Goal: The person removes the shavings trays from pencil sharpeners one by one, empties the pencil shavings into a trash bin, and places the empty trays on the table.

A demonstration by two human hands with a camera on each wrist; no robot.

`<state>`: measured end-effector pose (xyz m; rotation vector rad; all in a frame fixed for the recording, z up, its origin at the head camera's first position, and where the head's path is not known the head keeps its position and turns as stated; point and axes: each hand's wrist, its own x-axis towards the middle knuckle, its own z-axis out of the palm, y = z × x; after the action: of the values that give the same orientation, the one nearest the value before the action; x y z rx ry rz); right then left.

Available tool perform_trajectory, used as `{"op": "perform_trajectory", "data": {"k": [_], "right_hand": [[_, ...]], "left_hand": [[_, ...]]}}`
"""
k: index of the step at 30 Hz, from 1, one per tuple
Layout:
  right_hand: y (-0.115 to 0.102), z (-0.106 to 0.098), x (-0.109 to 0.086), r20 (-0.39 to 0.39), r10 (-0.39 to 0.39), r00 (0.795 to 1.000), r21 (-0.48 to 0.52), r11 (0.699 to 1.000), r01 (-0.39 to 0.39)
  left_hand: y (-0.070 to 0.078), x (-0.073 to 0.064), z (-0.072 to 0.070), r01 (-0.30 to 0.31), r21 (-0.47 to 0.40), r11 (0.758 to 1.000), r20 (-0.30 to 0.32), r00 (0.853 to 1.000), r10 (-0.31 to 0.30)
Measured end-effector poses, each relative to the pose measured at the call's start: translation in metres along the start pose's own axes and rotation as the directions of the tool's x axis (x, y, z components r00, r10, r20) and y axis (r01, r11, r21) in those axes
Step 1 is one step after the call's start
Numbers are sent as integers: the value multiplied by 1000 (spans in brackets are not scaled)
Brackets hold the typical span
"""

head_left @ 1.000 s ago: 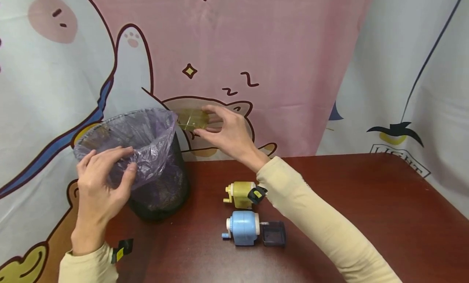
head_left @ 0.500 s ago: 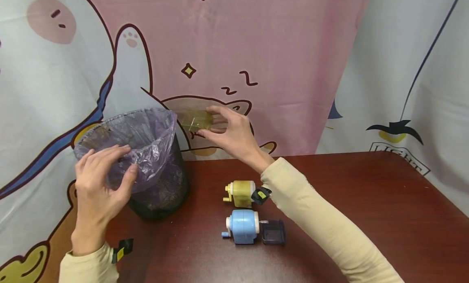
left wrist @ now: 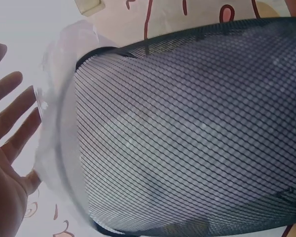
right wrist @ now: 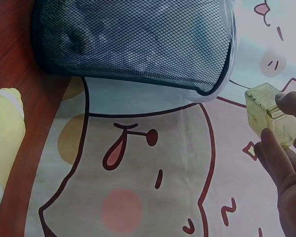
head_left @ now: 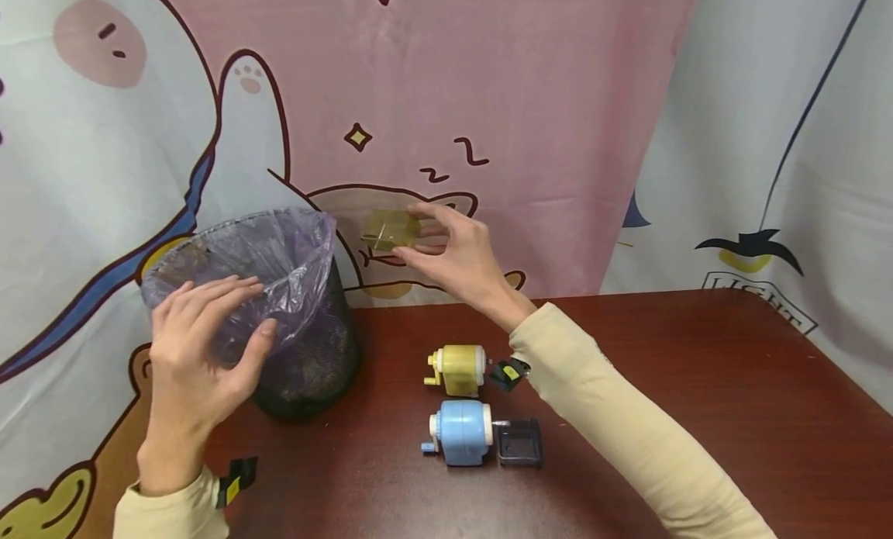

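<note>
In the head view, my right hand (head_left: 460, 256) pinches a see-through yellow pencil sharpener shavings drawer (head_left: 389, 230), held up to the right of a mesh trash bin (head_left: 324, 361). Bits of residue show on the drawer (right wrist: 266, 106) in the right wrist view, with thumb and fingers on its sides. My left hand (head_left: 202, 361) is spread at the bin's near side, its relaxed fingers overlapping the purple bag (head_left: 307, 260) that lines the rim. The left wrist view has those fingers right at the bag's edge (left wrist: 49, 118).
On the brown table (head_left: 670, 384) stand a yellow crank pencil sharpener (head_left: 460, 368) and, nearer, a blue one (head_left: 463, 433). A dark shavings drawer (head_left: 519, 443) lies at the blue one's right side. A cartoon-printed cloth (head_left: 544, 136) hangs behind.
My right hand has moved right, carrying the yellow drawer away from the bin's rim. My left hand has shifted slightly right, its thumb farther from the fingers.
</note>
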<state>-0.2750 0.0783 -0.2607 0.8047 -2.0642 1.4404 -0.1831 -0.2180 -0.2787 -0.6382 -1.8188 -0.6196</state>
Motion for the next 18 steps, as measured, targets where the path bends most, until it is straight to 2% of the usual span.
{"op": "perform_trajectory", "data": {"k": [13, 18], "right_hand": [[4, -11, -6, -23, 33, 999, -22, 999, -34], [6, -14, -8, -43, 21, 999, -19, 1000, -22]], "left_hand": [[20, 4, 11, -103, -58, 993, 15, 994, 104], [25, 2, 15, -133, -65, 989, 53, 989, 136]]}}
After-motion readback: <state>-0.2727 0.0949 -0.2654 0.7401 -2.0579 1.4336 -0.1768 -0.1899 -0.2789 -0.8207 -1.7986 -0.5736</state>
